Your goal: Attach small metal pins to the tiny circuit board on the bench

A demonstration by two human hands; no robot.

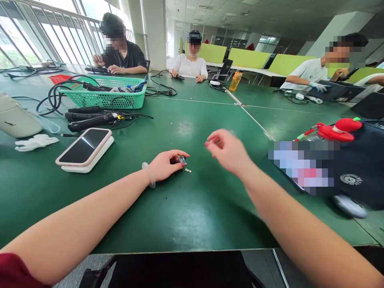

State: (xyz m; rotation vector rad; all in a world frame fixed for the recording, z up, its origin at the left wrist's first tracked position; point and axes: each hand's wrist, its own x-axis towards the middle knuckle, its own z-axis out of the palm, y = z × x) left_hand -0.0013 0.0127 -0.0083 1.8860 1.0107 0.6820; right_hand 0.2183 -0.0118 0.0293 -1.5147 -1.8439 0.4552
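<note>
My left hand [166, 165] rests on the green table, its thumb and fingers closed round a small dark device with a silvery, circuit-like end [182, 160]. Most of that device is hidden inside the hand. Just below the fingertips lies a tiny whitish metal-looking piece [188, 171] on the tabletop. Raised above the table to the right is my right hand [225, 149], slightly blurred, with fingers curled and thumb and index close together. Whether anything sits in that pinch is too small to make out.
At left lie a phone [85, 146] on a white box, black cylindrical tools [91, 122] and a cable-filled green basket [105, 96]. On the right are a dark bag [360, 160], a mouse [349, 206] and a red-lidded bottle [334, 132]. People sit across the table [192, 216].
</note>
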